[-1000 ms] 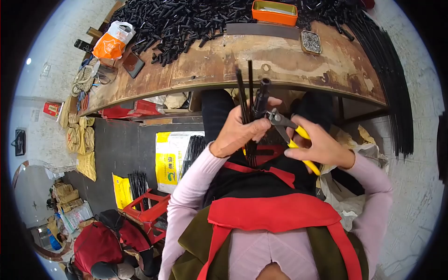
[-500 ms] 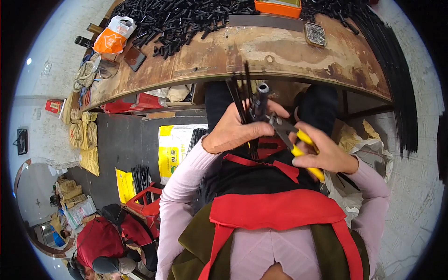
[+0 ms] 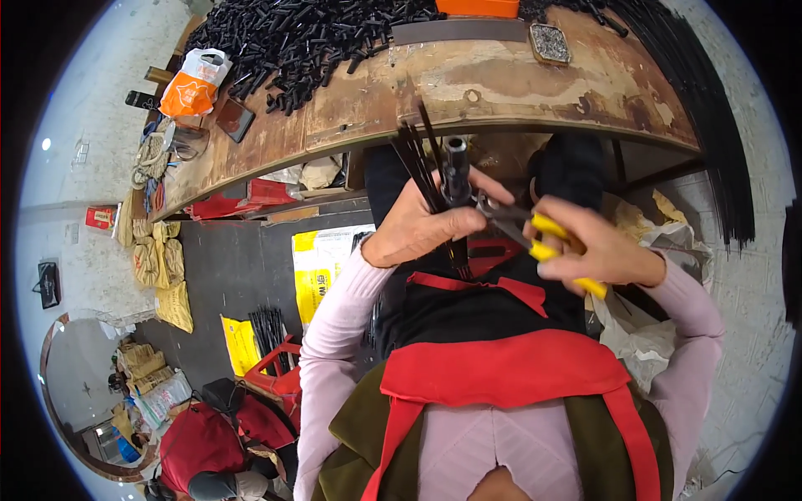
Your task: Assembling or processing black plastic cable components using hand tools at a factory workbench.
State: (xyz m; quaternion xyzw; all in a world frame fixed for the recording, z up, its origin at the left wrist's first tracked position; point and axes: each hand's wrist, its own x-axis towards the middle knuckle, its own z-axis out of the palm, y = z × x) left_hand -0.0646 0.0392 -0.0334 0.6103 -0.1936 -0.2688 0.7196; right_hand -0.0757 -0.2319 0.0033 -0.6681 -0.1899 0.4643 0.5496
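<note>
My left hand (image 3: 409, 227) is closed around a sheaf of thin black rods (image 3: 411, 159) and a short black tube (image 3: 456, 177), held over my lap just below the bench edge. The tube's open end faces up. In my right hand (image 3: 608, 249) is a pair of pliers (image 3: 543, 250) with yellow handles. Their metal jaws reach to the tube's lower side, beside my left thumb. Whether the jaws grip anything there I cannot tell. The rods run down behind my left hand, where they are partly hidden.
A worn wooden bench (image 3: 518, 88) curves ahead, bearing a heap of short black pieces (image 3: 292, 50), a grey strip (image 3: 459, 32) and a tin of small bits (image 3: 550, 43). Long black rods (image 3: 728, 167) overhang its right end. A person in red (image 3: 200, 447) is at lower left.
The view has shifted slightly. My right hand and the pliers have moved a little to the right relative to my left hand, which keeps its hold on the rods and tube.
</note>
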